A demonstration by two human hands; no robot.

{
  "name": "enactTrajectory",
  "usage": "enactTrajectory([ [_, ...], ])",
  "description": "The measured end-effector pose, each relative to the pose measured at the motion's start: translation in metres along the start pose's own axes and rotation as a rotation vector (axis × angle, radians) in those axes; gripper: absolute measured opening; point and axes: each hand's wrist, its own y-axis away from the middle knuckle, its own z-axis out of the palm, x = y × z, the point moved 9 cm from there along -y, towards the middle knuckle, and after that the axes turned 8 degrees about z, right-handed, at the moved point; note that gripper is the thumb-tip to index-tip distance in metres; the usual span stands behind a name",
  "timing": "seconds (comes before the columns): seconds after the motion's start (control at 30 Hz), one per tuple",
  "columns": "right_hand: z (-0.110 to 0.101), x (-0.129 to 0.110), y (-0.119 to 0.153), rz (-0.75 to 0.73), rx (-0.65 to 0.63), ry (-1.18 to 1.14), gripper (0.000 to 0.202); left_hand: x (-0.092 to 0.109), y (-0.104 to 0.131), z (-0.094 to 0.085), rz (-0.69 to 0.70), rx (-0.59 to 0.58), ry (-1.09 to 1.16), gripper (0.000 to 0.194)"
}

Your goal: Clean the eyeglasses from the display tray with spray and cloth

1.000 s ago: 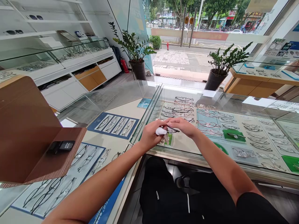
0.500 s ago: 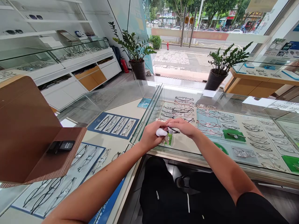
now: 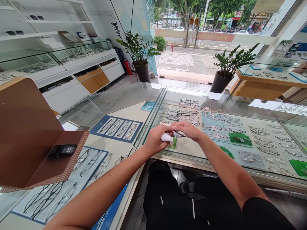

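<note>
Over the glass display case (image 3: 175, 152), my two hands meet at the fingertips. My left hand (image 3: 155, 140) is closed around a soft white wad, apparently a tissue (image 3: 167, 137), with a thin end hanging below. My right hand (image 3: 188, 130) is closed, its fingers pinching a dark-rimmed pair of glasses (image 3: 177, 134) with a clear, shiny part. Most of the glasses is hidden by my fingers, and they overlap the frames in the case behind. Rows of eyeglass frames (image 3: 188, 112) lie beneath the glass.
On the left, a brown open box-like stand (image 3: 28, 134) holds a small black device (image 3: 62, 150). A blue-edged display sheet (image 3: 116, 128) with glasses lies nearby. Potted plants (image 3: 142, 68) flank the glass doorway ahead. More frames and green cards (image 3: 240, 139) fill the case on the right.
My hands stay together and shift only slightly. The white wad has moved a little to the right and down.
</note>
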Motion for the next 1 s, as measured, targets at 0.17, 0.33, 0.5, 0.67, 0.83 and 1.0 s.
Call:
enactTrajectory([
  [0.17, 0.0007, -0.0006, -0.0003, -0.003, -0.011, -0.013, 0.029, -0.0019, 0.0031, 0.0038, 0.012, -0.024, 0.001, 0.012],
  [0.33, 0.0013, -0.0011, 0.0002, 0.012, -0.004, -0.008, 0.024, -0.0018, 0.0049, 0.0058, 0.043, -0.033, -0.008, 0.016],
  [0.5, -0.0001, 0.0003, 0.0004, 0.03, 0.016, 0.037, 0.022, 0.0, 0.0033, 0.0043, 0.064, -0.011, -0.01, 0.018],
  [0.67, -0.0025, -0.0011, 0.0007, 0.002, 0.048, 0.084, 0.023, -0.0004, 0.0009, 0.0045, 0.043, -0.021, -0.009, 0.017],
  [0.83, -0.0029, -0.001, 0.0015, -0.002, 0.063, 0.126, 0.023, -0.0012, 0.0014, 0.0054, 0.046, -0.021, 0.025, 0.023],
  [1.0, -0.0054, -0.0014, 0.0015, -0.017, 0.099, 0.159, 0.025, -0.0074, 0.0041, 0.0076, 0.014, -0.029, 0.076, 0.03],
])
